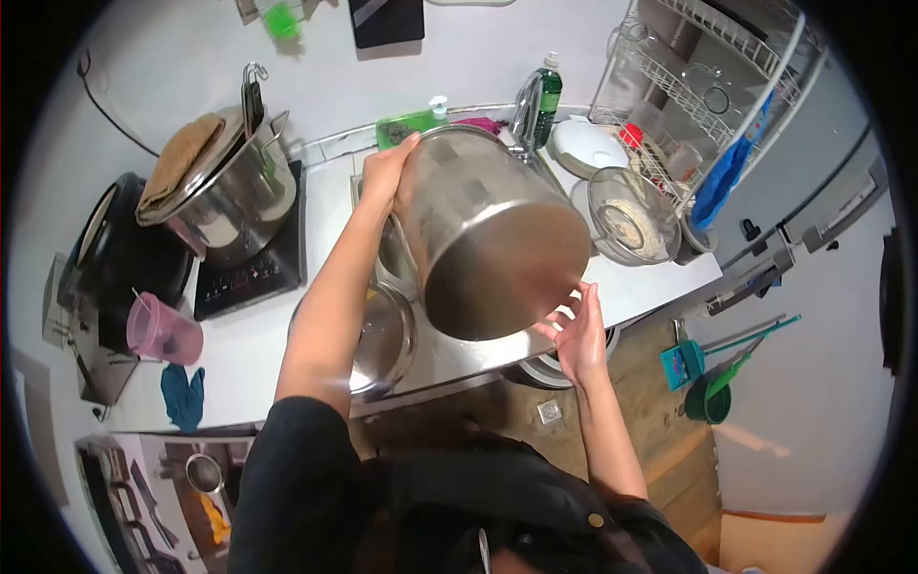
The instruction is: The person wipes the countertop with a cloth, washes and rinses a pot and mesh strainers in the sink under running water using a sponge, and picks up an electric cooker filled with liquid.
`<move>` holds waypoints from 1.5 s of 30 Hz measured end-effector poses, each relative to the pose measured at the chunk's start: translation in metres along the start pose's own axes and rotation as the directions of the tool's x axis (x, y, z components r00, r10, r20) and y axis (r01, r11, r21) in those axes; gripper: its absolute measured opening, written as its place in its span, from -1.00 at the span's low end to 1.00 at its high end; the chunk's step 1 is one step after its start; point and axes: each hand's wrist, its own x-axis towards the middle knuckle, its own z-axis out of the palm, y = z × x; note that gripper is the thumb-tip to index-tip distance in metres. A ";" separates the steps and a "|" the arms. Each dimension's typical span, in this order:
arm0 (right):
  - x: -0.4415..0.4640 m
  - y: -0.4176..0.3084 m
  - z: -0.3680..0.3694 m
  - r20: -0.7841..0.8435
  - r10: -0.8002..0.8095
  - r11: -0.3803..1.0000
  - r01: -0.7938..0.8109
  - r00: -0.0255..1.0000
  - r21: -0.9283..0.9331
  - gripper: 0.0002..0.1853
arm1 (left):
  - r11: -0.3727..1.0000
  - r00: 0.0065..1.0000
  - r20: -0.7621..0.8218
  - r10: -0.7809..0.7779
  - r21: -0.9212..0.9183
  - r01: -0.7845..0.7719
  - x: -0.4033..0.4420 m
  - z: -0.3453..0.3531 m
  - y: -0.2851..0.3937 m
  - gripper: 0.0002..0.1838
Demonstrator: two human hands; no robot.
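Item handled: one large stainless-steel stockpot (492, 220), at the centre of the frame, raised above the bench (655, 279) and tilted so that its flat base faces the lower right. The base shows a brownish cast; the side wall carries dull, patchy reflections.

Left hand (387, 177): clasped on the stockpot's upper-left side, near the rim. Most of its fingers are hidden behind the wall.

Right hand (579, 340): palm turned up, fingers spread and slightly curled, at the lower-right edge of the base. Whether the fingertips bear on the metal cannot be told.

Surroundings: a round steel lid (387, 354) lies below the stockpot, partly covered by the left forearm. At upper left, a second steel pot (249, 196) stands on a black induction hob (251, 289), with a brown cloth (182, 163) over its tilted lid. A pink pitcher (165, 330) and a teal cloth (183, 397) are at the left of the frame. Right of the stockpot, a mesh strainer (660, 198) contains pale, grain-like matter. Behind it, a white-lidded container (588, 145) sits near a green bottle (549, 96) and the tap (526, 105). A white wire rack (665, 78) occupies the upper right.
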 end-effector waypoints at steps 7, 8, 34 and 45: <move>0.019 -0.046 0.006 0.026 -0.042 0.993 0.045 0.999 -0.109 -0.35 | 0.974 0.977 -0.057 -0.203 -0.114 0.196 -0.010 0.007 -0.011 -0.56; 0.022 -0.053 0.008 0.027 -0.049 0.989 0.052 0.998 -0.135 -0.33 | 0.963 0.975 -0.021 -0.223 -0.162 0.217 0.000 0.001 -0.026 -0.57; 0.028 0.069 0.156 0.781 0.214 0.475 0.636 0.587 -0.608 -0.53 | -0.085 0.173 0.213 0.962 0.830 -0.552 -0.207 -0.127 0.389 -0.58; -0.014 0.162 0.244 0.624 0.224 0.098 0.620 0.749 -0.779 -0.63 | -0.439 -0.187 0.424 0.886 0.897 -0.047 -0.143 -0.433 0.524 -0.52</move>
